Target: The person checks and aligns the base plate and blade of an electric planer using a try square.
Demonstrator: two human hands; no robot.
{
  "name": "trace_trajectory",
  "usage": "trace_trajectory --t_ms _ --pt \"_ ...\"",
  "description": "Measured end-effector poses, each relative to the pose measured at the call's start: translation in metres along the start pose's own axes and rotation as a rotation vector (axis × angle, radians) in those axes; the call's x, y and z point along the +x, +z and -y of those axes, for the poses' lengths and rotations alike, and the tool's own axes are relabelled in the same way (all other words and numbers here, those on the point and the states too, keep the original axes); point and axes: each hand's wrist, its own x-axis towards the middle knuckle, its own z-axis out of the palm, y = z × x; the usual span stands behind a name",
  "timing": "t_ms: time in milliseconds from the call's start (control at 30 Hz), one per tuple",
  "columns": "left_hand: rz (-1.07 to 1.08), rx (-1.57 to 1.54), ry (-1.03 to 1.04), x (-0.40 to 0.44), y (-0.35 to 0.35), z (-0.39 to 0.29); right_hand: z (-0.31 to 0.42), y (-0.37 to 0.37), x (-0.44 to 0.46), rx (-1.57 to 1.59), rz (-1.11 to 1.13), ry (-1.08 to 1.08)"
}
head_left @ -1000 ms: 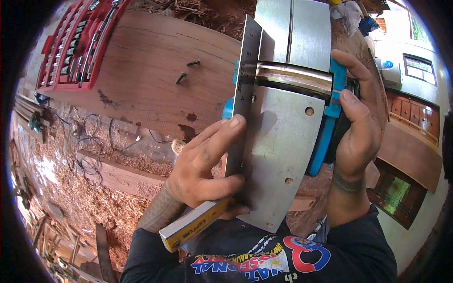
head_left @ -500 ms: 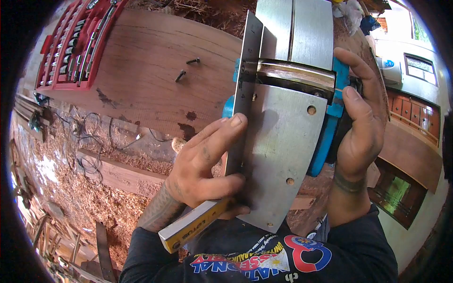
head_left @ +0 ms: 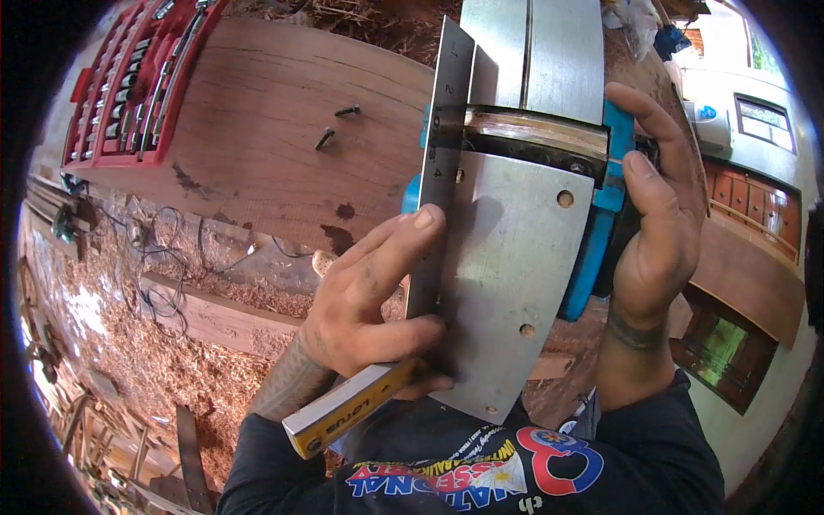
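A blue electric planer lies sole up in front of me, with its cutter drum showing between the two metal sole plates. My left hand is closed around a try square near its corner. The square's steel blade stands on edge along the left side of the sole, crossing the drum opening. Its yellow-sided stock sticks out below my fingers toward my body. My right hand cups the planer's blue right side, thumb and fingers against the housing beside the drum.
Two bolts lie on the wooden board to the left. A red socket set case sits open at its far left end. Wood shavings, cables and timber offcuts cover the ground below. A building stands at right.
The square's blade has tilted slightly, its upper end shifting a little left, so more of its marked face shows. My right hand stays in place on the planer.
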Motion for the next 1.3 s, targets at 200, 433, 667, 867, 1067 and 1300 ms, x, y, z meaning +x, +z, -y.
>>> trace_trajectory --t_ms 200,433,667,867,1067,1300 --pt "-0.001 -0.012 -0.003 -0.001 0.0002 0.0013 0.0009 -0.0004 0.0002 -0.029 -0.005 0.001" --pt "0.01 -0.01 -0.016 -0.0031 -0.001 -0.0001 0.0 -0.0031 0.002 -0.068 0.019 -0.031" --pt "-0.013 -0.017 0.0 -0.0057 0.0023 0.0028 -0.0045 -0.0025 0.0019 0.013 0.034 -0.069" --pt "0.006 -0.008 -0.008 -0.0065 0.0008 0.0006 -0.0043 -0.0008 0.0014 0.044 0.022 -0.063" --pt "0.014 0.008 -0.023 -0.0063 -0.0001 -0.0019 -0.0029 -0.0018 0.0001 0.051 0.035 -0.034" --pt "0.011 0.019 -0.025 -0.0034 -0.0007 -0.0027 -0.0005 -0.0021 0.0005 -0.045 0.012 -0.037"
